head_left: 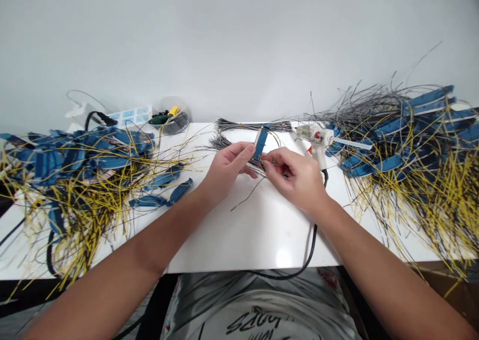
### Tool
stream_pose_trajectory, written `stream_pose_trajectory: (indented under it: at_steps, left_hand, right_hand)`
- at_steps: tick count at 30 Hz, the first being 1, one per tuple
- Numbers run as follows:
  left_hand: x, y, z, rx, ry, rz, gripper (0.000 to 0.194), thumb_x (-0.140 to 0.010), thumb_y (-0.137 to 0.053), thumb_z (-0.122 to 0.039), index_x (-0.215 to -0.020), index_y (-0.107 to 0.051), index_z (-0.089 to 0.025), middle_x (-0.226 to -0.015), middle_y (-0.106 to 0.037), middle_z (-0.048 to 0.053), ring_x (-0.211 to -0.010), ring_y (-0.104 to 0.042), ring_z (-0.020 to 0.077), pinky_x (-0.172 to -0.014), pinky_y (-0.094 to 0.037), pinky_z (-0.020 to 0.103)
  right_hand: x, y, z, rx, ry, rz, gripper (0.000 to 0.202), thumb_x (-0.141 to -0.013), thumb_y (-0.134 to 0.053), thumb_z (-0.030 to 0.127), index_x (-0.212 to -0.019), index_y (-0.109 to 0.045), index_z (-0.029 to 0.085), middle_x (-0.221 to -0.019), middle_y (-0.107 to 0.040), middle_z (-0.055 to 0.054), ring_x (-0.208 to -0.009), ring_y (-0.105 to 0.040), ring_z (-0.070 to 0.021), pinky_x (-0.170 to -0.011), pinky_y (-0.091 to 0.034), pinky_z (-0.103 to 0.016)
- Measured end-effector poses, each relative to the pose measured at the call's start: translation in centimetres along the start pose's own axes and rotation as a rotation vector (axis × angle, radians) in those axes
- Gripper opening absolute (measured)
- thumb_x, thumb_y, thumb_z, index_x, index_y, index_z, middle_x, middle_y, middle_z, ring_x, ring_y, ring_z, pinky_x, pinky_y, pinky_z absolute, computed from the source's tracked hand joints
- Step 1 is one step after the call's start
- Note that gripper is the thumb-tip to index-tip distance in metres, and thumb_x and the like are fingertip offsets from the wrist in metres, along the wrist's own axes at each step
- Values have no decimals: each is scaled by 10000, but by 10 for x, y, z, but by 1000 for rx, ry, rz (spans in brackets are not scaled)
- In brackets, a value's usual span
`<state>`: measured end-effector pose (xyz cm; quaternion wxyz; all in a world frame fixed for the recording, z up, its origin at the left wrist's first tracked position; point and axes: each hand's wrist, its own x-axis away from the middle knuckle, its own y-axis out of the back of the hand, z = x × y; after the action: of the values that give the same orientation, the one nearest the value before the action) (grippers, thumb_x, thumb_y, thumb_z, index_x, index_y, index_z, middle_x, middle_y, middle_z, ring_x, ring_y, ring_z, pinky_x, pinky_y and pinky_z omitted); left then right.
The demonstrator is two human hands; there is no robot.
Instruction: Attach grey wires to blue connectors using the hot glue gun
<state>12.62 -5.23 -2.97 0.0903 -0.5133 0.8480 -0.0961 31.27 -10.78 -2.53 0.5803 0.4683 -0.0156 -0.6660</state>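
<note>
My left hand (234, 164) pinches a small flat blue piece (261, 144) with a pale edge, held upright over the table. My right hand (295, 175) is closed close against the lower end of this piece, its fingertips on thin dark wires. Small metallic wire ends (286, 174) show between its curled fingers. One loose dark wire (245, 199) hangs down and left below the hands. Behind them lies a bundle of grey wires (254, 125) tied with a yellow band, and a second grey bundle (220, 142) is partly hidden by my left hand.
A glue gun (316, 139) with a white glue stick lies right of my hands, its black cable (313, 245) running over the front edge. Piles of blue pieces with yellow and black wires flank both sides (90, 155). A clear tub (175, 118) stands at the back left.
</note>
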Motion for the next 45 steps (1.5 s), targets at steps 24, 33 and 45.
stream_pose_trajectory:
  at_steps: [24, 33, 45]
  left_hand:
    - [-1, -4, 6, 94, -25, 108, 301, -978, -707, -465, -1045, -772, -179, -1086, -744, 89, -1038, -684, 192, -969, -543, 326]
    - [-1, -5, 8, 100, -34, 99, 307, -982, -705, -444, -1083, -768, -161, -1116, -742, 91, -1062, -675, 195, -1014, -517, 318]
    - [-3, 4, 9, -150, -115, 8, 293, -963, -714, -478, -1001, -799, -200, -970, -686, 46, -872, -595, 141, -807, -493, 255]
  right_hand:
    - [2, -6, -3, -52, -65, 73, 158, -1013, -584, 262, -882, -640, 191, -706, -635, 6, -579, -515, -109, -575, -393, -254]
    - [2, -6, -2, -45, -88, 95, 198, -1028, -567, 282, -898, -676, 180, -726, -660, -6, -591, -524, -114, -591, -385, -264]
    - [2, -3, -1, -147, -186, 105, 164, -1002, -607, 274, -883, -672, 180, -688, -556, 26, -565, -429, -93, -561, -334, -258]
